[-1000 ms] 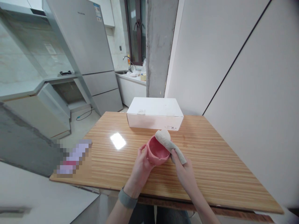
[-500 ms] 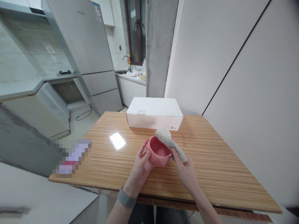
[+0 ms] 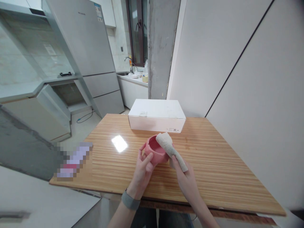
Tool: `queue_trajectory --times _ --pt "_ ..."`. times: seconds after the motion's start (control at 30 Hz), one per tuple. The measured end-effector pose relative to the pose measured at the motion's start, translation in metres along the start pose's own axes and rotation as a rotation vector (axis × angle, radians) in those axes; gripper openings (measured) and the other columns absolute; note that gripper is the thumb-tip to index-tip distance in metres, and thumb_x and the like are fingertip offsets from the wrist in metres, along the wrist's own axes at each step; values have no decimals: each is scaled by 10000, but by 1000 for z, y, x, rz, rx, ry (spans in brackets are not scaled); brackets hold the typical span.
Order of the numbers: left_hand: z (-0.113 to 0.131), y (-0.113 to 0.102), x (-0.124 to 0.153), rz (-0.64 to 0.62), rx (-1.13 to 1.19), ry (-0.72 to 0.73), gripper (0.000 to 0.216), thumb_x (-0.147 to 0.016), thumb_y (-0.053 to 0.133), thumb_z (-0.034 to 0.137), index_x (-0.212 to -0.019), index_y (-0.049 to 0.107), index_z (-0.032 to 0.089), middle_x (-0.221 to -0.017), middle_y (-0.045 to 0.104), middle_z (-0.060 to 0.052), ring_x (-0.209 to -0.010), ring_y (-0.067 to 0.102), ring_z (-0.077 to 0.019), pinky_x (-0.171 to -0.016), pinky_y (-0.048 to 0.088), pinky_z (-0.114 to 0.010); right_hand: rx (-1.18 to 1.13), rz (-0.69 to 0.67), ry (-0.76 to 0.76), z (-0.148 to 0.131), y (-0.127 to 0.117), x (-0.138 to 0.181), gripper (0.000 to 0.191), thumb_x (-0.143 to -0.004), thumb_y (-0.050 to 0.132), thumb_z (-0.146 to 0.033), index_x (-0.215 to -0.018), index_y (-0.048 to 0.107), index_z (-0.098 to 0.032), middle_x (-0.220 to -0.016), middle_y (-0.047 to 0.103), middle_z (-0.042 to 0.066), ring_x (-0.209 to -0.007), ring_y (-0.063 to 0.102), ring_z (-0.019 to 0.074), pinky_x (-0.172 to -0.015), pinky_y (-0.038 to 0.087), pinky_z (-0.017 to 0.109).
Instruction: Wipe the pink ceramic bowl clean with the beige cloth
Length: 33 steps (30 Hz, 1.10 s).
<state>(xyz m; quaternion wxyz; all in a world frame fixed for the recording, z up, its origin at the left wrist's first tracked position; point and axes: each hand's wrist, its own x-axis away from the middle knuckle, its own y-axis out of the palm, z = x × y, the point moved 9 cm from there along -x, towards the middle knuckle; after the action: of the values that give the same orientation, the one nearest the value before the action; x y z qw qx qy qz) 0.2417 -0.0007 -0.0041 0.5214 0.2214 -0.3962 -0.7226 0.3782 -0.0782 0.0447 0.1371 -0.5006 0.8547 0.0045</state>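
1. Left hand [image 3: 142, 167]: closed round bowl [image 3: 153, 152]; thumb laid on near wall, fingers curled round left side up to rim; grey band [image 3: 130, 200] on wrist.
2. Bowl: pink, small, round; held tilted, mouth turned up and toward the wearer; placed over middle of table [image 3: 220, 177], between the two hands; cannot tell whether base touches tabletop.
3. Right hand [image 3: 184, 179]: clenched on cloth [image 3: 171, 148]; grip taken at lower part of cloth, thumb and fingers pinching it just beside bowl's right wall.
4. Cloth: beige, coarse, rolled into a thick strip; upper end bunched and lying over bowl's right rim, touching it and covering part of mouth; lower end sloping down to the right across fingers [image 3: 177, 163].
5. Box [image 3: 156, 115]: white, shut, flat on far side of table; directly behind bowl, near it but apart; small label on front face, print too small to read.
6. Table: striped wood, glossy; bright light patch on top, left of left hand; right side bare, set against white wall panels [image 3: 237, 63].
7. Blurred patch [image 3: 72, 160]: pixelated, at table's near left corner; contents not discernible.
8. Background left: tall grey fridge [image 3: 87, 47]; counter and open cabinet beside it; cable on floor below.
9. Background centre: concrete pillar [image 3: 161, 47] behind box; sink with tap [image 3: 128, 61] and small items on far counter, too small to identify; dark-framed window above.
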Motion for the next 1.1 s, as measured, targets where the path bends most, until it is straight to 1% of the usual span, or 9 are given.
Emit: queue_trajectory --times 0.17,0.27,0.33,0.47,0.67,0.8,0.87,0.97,1.1 --pt "2 -2 1 -27 10 -22 495 -781 701 235 -1208 453 254 -1285 602 -104 -1196 573 -274 -985 468 -461 -33 30 47 7 -5 -11 405 -885 562 -496 -1119 718 -205 -1107 741 76 -1080 660 300 -981 499 444" --pt "4 -3 3 -30 -42 -21 611 -733 738 169 -1264 460 286 -1341 569 -75 -1250 530 -264 -993 468 -400 -34 42 35 7 -7 -15 399 -876 575 -497 -1100 726 -203 -1100 744 72 -1070 664 299 -971 505 433" --pt "4 0 5 -71 -68 -31 693 -706 753 132 -1311 454 288 -1393 529 -78 -1289 493 -271 -1013 452 -380 -20 33 34 7 -6 -15 389 -877 573 -494 -1071 737 -200 -1057 755 73 -1036 674 300 -950 516 429" --pt "5 4 6 -112 -109 -2 671 -684 775 130 -1280 494 259 -1389 529 -97 -1273 504 -281 -1001 456 -373 -3 16 23 0 -3 -14 390 -877 568 -498 -1062 736 -199 -1052 751 83 -1042 667 304 -971 500 442" --pt "14 0 4 -12 -184 123 733 -600 821 92 -1223 481 270 -1344 546 -78 -1245 515 -259 -1022 428 -366 14 -31 -10 -8 5 -4 382 -897 547 -471 -1160 702 -241 -1133 725 75 -1102 640 296 -1059 428 482" --pt "19 -6 2 82 -250 188 762 -551 846 96 -1194 471 258 -1292 560 -76 -1198 540 -258 -993 446 -369 14 -49 -34 -12 11 5 402 -895 556 -444 -1244 655 -269 -1127 730 58 -1132 629 296 -1055 437 472" --pt "18 -11 2 127 -258 208 775 -538 858 117 -1191 464 258 -1248 574 -68 -1167 557 -245 -974 455 -358 -20 -35 -23 -14 11 8 392 -880 580 -441 -1218 675 -265 -1051 754 54 -1113 639 303 -1024 466 466" --pt "14 -16 2 158 -228 201 755 -554 862 170 -1185 455 258 -1216 579 -60 -1127 575 -224 -928 479 -331 -95 2 20 -12 9 10 354 -823 656 -449 -1096 739 -238 -964 772 53 -1069 658 314 -973 503 449" --pt "7 -19 0 135 -168 125 759 -621 837 214 -1250 418 291 -1247 569 -65 -1089 593 -218 -830 521 -315 -290 146 197 4 -3 10 363 -778 702 -477 -1009 755 -202 -1012 767 69 -1062 664 295 -941 517 412"
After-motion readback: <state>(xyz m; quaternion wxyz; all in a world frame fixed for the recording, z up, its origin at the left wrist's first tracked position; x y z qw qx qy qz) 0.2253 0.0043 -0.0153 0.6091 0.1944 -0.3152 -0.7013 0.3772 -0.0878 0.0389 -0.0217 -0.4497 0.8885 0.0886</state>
